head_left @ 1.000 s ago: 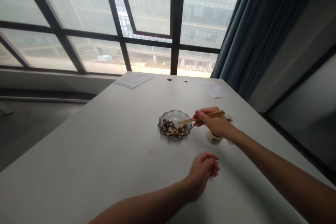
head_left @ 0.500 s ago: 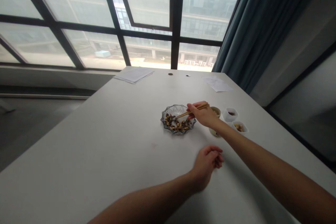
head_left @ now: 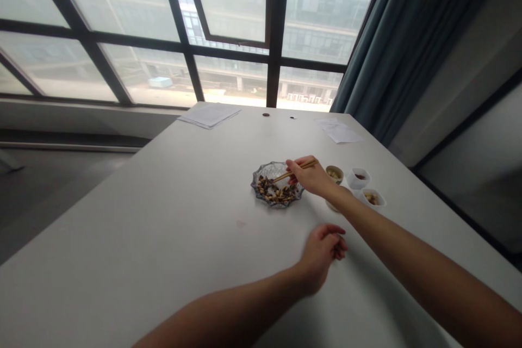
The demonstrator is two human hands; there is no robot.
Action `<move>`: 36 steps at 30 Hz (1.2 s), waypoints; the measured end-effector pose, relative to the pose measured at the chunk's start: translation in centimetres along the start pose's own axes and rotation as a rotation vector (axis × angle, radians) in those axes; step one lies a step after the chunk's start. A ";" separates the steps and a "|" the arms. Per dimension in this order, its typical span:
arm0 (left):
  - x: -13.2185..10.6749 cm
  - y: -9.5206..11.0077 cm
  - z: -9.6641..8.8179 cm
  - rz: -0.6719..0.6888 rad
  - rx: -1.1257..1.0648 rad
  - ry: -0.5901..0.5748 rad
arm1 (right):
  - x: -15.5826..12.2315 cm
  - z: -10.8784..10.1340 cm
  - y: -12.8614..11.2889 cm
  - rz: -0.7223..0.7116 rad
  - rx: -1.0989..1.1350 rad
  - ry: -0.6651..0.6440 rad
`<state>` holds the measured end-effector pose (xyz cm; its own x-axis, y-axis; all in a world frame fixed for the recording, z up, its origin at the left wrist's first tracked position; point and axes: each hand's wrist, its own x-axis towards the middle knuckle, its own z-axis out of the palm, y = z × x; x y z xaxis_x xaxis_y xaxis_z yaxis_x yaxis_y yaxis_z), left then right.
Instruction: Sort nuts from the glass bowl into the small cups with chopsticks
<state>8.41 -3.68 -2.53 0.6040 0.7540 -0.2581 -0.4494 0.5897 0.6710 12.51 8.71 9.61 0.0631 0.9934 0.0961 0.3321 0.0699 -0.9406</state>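
My right hand (head_left: 310, 178) is shut on a pair of wooden chopsticks (head_left: 294, 171), and their tips reach over a scalloped glass dish (head_left: 272, 202). The dish holds a heap of dark and tan nut-like pieces (head_left: 279, 191). Whether the tips touch a piece is too small to tell. My left hand (head_left: 322, 252) rests loosely curled on the white table (head_left: 163, 212), in front of and to the right of the dish, holding nothing.
A small cup of food (head_left: 334, 174) and a second cup (head_left: 332, 205), partly under my right wrist, stand right of the dish. Two white square dishes (head_left: 359, 178) sit beyond them. Papers (head_left: 210, 115) lie at the far edge, before a large window.
My right hand has moved left, bringing the chopsticks further over the dish. The view has shifted, showing the cups and white dishes more fully. My left hand has barely moved.
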 end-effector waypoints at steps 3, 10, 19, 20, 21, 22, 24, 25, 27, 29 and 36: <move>-0.1 0.1 0.1 0.008 0.001 0.004 | 0.1 0.1 -0.2 -0.008 -0.031 -0.009; -0.2 0.3 0.3 0.013 -0.016 0.007 | 0.9 0.7 0.8 -0.015 0.040 -0.012; -0.2 0.3 0.2 0.029 -0.020 0.005 | 1.2 1.1 1.8 -0.040 0.040 0.063; -0.2 0.3 0.2 0.029 -0.020 0.005 | 1.3 1.1 1.8 -0.035 0.042 0.059; -0.2 0.4 0.2 0.028 -0.020 0.005 | 1.4 1.2 1.8 -0.029 0.043 0.056; -0.3 0.4 0.2 0.028 -0.022 0.006 | 1.4 1.2 1.8 -0.022 0.044 0.053; -0.3 0.5 0.3 0.028 -0.026 0.006 | 1.5 1.3 1.6 -0.016 0.042 0.043; -0.4 0.5 0.3 0.030 -0.028 0.005 | 1.5 1.3 1.4 -0.021 0.037 0.034; -0.4 0.5 0.3 0.033 -0.031 0.002 | 1.4 1.4 1.2 -0.034 0.025 0.015; -0.4 0.4 0.3 0.033 -0.029 0.001 | 1.4 1.4 1.0 -0.045 0.026 0.010; -0.1 0.1 0.2 0.032 -0.031 -0.001 | 1.5 1.5 1.2 -0.076 0.027 0.019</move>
<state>8.48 -3.75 -2.29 0.5896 0.7724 -0.2363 -0.4884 0.5739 0.6573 11.60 10.42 8.13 0.0562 0.9832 0.1734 0.3111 0.1478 -0.9388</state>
